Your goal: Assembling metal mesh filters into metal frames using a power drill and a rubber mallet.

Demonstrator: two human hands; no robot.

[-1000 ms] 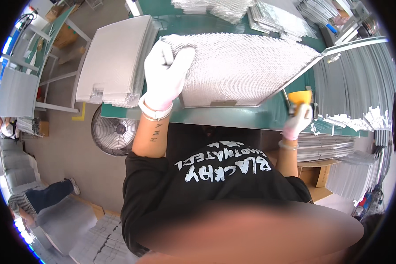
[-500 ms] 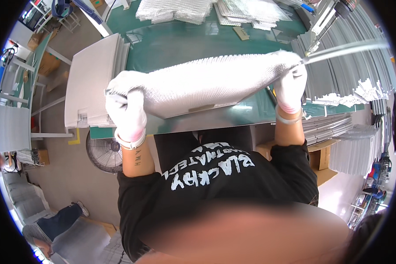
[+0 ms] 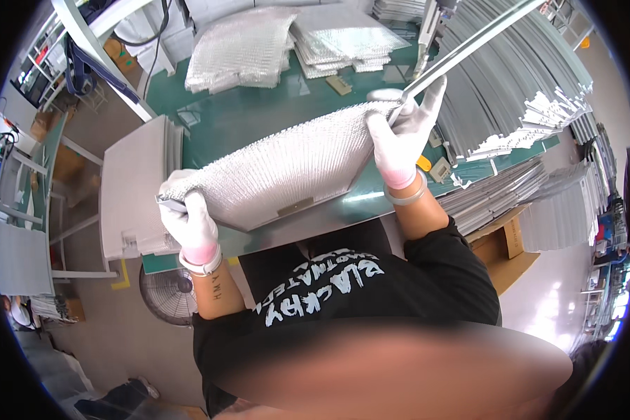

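Observation:
A white pleated filter [image 3: 294, 164] is stretched at a slant above the green table, its right end farther away than its left. My left hand [image 3: 192, 227], in a white glove, is closed around its left end, where a short grey edge strip shows. At the right end, my gloved right hand [image 3: 406, 136] holds the corner, thumb in front and some fingers extended. A long, thin, pale strip [image 3: 472, 45] runs from that corner toward the upper right, between the thumb and fingers. The exact contact there is partly hidden.
Stacked white panels [image 3: 134, 185] stand at the table's left. Pleated sheets [image 3: 241, 52] lie at the back of the green tabletop [image 3: 238, 115]. Many grey strips [image 3: 504, 77] fill the right side near a metal tool [image 3: 427, 42]. A floor fan [image 3: 166, 294] and cardboard box [image 3: 504, 255] are below.
The filter has tilted: its left end is nearer me and its right end farther away. My right fingers have spread more, and the long strip now points more steeply away. The view has shifted.

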